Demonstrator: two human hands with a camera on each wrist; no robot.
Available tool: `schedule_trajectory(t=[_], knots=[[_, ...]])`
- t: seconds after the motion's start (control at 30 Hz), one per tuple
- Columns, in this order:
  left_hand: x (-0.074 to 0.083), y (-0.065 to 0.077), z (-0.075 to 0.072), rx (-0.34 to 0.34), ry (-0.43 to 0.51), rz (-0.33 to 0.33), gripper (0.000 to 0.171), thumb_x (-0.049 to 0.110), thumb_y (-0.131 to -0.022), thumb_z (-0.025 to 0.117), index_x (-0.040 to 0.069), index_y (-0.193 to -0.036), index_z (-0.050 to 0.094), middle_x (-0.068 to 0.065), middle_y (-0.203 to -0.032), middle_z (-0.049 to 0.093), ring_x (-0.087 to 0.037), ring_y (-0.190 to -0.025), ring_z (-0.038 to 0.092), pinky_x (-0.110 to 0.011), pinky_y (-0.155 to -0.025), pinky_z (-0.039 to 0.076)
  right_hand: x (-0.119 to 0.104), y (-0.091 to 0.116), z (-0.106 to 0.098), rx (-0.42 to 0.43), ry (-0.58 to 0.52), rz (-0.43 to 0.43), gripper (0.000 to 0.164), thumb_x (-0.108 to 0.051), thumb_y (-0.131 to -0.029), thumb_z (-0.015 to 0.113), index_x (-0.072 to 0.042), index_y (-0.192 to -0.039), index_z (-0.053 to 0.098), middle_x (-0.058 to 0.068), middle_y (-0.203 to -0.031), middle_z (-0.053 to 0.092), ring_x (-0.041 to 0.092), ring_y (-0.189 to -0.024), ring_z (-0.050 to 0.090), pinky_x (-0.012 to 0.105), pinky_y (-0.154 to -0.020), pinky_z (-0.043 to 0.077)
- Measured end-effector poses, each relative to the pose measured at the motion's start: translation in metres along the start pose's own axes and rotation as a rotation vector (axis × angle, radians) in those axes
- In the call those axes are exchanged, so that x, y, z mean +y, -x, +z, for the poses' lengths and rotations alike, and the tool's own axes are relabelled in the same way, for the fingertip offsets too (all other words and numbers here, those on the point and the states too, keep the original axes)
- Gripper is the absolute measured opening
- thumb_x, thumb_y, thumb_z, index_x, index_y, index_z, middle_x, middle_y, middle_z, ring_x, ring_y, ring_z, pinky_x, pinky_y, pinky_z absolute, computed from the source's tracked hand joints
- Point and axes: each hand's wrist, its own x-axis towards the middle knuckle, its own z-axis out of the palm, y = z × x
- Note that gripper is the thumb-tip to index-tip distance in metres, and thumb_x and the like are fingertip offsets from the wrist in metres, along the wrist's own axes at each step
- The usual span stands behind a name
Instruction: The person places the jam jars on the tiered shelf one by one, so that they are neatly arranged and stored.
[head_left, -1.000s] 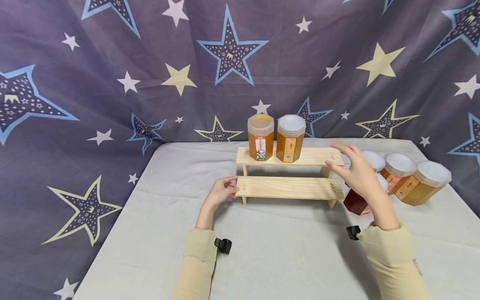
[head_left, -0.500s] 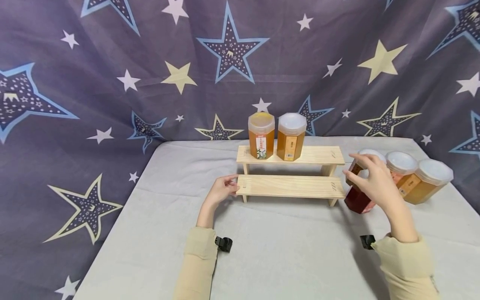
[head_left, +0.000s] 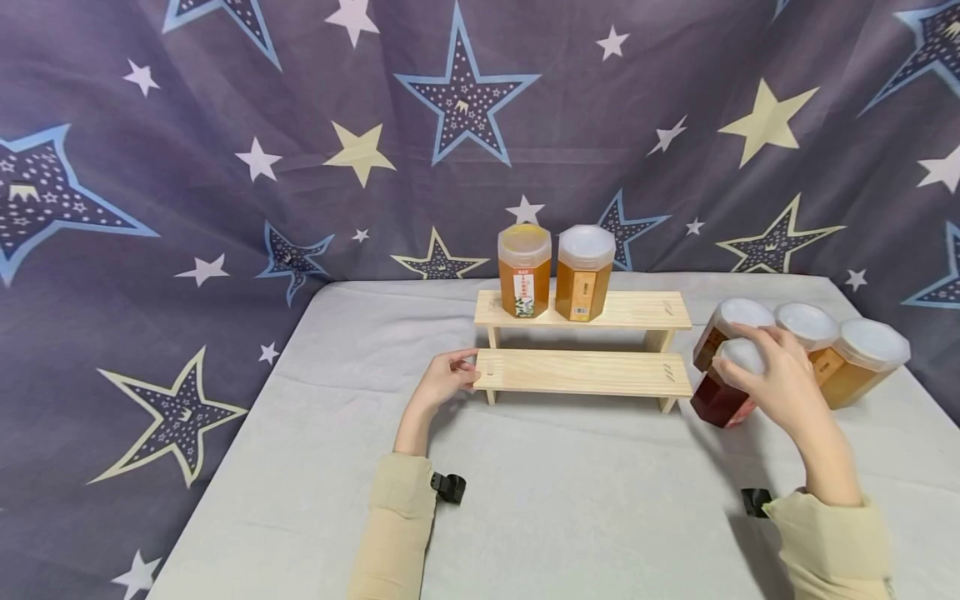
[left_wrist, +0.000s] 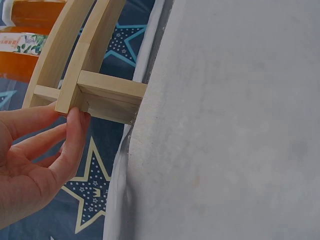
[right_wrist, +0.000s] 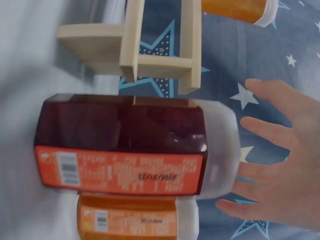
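At the right end of the wooden stand (head_left: 570, 373), the dark jar (head_left: 718, 403) is found standing on the tabletop (head_left: 570, 500), just beside the lower board — a gap is shown there by the right wrist view. Its white lid (head_left: 742, 352) is framed by the right grip (head_left: 783, 379), fingers and thumb spread apart; whether the lid is touched cannot be told. At the stand's left end, the corner of that lower board is pinched by the left grip (head_left: 442, 383).

It's crowded to the right of the stand! A brownish jar (head_left: 707, 348) is set just behind the dark one, and two amber jars (head_left: 855, 383) are lined up farther out. A honey-coloured pair (head_left: 583, 287) is carried on the stand's upper board (head_left: 637, 308).

Some weight is to be expected: the dark jar looks well filled, its walls are judged stiff, its smooth faces perhaps slippery. Plastic or glass cannot be told. The surest hold is judged to be offered below the lid, across opposite flats — the lid alone shouldn't be trusted, in case it is loosely seated. More finger room is left on the stand's side.
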Motion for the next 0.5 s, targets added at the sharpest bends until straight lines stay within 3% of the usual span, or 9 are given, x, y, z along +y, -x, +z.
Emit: schedule_trajectory(t=[0.5], knots=[[0.001,0.002,0.000,-0.004,-0.004,0.016,0.044,-0.008,-0.078,0.058,-0.007,-0.122,0.049,-0.015,-0.083,0.056,-0.011,-0.057,0.054,-0.037,-0.064,0.056,0.019,0.008,0.007,0.029,-0.001,0.010,0.054,-0.021,-0.078,0.067,0.007,-0.119,0.047,0.039,-0.115,0.032,0.056,-0.103,0.029,0.066,-0.084,0.025]])
